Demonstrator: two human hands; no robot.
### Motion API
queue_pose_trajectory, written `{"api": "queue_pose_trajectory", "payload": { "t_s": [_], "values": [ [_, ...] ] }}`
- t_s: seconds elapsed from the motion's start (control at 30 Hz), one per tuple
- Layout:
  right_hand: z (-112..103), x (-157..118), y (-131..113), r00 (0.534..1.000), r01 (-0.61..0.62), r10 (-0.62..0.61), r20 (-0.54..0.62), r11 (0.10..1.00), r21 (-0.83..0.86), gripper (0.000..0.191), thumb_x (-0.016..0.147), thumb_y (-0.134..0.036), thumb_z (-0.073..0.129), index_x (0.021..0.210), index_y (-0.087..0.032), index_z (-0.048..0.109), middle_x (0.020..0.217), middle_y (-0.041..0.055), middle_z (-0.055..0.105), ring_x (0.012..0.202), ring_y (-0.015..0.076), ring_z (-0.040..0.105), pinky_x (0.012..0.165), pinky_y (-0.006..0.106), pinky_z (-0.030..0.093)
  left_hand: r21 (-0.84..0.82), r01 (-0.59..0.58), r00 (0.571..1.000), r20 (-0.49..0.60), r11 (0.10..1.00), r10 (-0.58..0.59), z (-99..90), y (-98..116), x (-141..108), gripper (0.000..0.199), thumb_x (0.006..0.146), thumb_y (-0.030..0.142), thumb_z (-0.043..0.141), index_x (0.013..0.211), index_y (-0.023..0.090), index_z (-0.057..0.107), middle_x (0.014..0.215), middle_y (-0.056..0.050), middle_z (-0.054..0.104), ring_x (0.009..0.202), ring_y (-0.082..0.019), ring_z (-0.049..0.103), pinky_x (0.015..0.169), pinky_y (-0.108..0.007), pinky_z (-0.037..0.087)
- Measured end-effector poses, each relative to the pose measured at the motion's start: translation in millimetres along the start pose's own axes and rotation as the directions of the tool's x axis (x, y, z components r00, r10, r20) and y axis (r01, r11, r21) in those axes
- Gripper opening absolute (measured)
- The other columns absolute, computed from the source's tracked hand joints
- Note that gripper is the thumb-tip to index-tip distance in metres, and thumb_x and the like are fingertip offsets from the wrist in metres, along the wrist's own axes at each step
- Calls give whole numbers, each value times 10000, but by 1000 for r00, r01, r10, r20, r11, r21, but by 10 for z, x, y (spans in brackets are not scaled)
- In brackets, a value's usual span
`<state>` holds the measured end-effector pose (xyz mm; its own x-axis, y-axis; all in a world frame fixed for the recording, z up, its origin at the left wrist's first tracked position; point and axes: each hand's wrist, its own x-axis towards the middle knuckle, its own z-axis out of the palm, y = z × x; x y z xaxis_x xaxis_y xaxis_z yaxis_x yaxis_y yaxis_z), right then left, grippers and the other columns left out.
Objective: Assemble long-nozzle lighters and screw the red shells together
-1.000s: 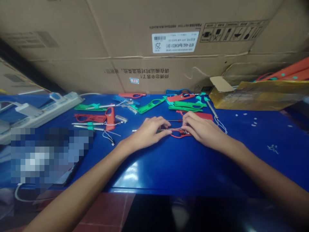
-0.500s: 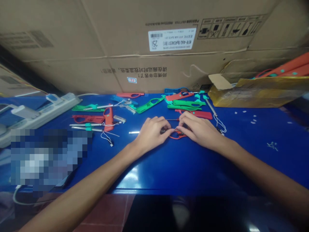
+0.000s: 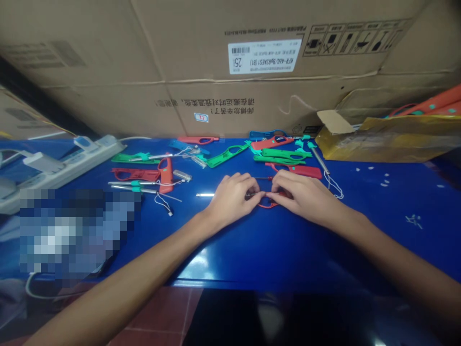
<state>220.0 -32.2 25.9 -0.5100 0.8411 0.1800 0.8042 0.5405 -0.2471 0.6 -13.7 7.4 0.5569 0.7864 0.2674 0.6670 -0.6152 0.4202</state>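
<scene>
A red lighter casing point(image 3: 267, 205) with a metal tube point(image 3: 205, 195) sticking out to its left lies on the blue table, mostly covered by both hands. My left hand point(image 3: 234, 194) is closed around the tube end of this piece. From the right, my right hand point(image 3: 300, 194) is closed over the casing, with thumb and fingers pressed on it. The two thumb tips nearly meet, and the small part between them is hidden. Just behind the hands lies a thin screwdriver point(image 3: 264, 178) with a red end.
Green casings point(image 3: 228, 154), red casings point(image 3: 135, 174) and metal tubes with white wires point(image 3: 144, 189) are spread behind. A power strip point(image 3: 68, 173) stands at left, a taped carton point(image 3: 389, 139) at back right, and a large cardboard box point(image 3: 126, 105) behind. Small scraps point(image 3: 413, 221) lie at right.
The whole view has shifted slightly, so the things appear a little further right. Both hands stay on the red piece, and the thumbs have drawn slightly closer over it.
</scene>
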Motion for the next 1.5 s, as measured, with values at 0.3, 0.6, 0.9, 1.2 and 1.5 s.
{"api": "queue_pose_trajectory", "payload": {
  "t_s": [0.3,0.6,0.9,1.2,1.5],
  "values": [
    [14,-3,-196,996,-84,75,-45,963,-255,220,988,-350,584,881,-182,677,937,53,712,700,204,665,515,320,307,55,-33,999,10,998,32,3,-13,-3,208,966,363,633,867,180,646,914,-18,709,868,-208,615,728,-330,361],
    [-18,91,-117,957,-291,290,24,956,39,123,913,-340,722,911,-217,726,1002,22,742,861,208,682,660,309,427,26,-11,999,30,1000,11,-10,12,16,198,950,352,656,853,180,660,899,-9,725,858,-194,621,749,-319,360],
    [-53,103,-17,982,-171,156,110,975,143,132,954,-182,617,884,-188,729,953,57,738,881,213,672,805,347,479,0,18,999,29,1000,-18,-5,-11,26,177,926,349,685,854,187,679,891,4,727,827,-181,602,721,-301,357],
    [-101,117,-68,951,-287,268,155,951,115,84,925,-217,665,872,-231,727,934,14,755,881,208,670,743,334,457,-26,-9,998,67,1000,10,-71,17,1,254,981,428,626,1000,177,663,1043,-37,696,944,-203,627,805,-334,423],
    [-106,91,-35,960,-258,236,151,956,143,91,921,-229,650,862,-228,719,885,11,744,816,195,647,679,330,437,-247,-60,974,199,967,112,-441,-282,-3,245,1025,336,539,1000,165,713,1011,-56,682,919,-171,638,852,-309,486]
  ]
}}
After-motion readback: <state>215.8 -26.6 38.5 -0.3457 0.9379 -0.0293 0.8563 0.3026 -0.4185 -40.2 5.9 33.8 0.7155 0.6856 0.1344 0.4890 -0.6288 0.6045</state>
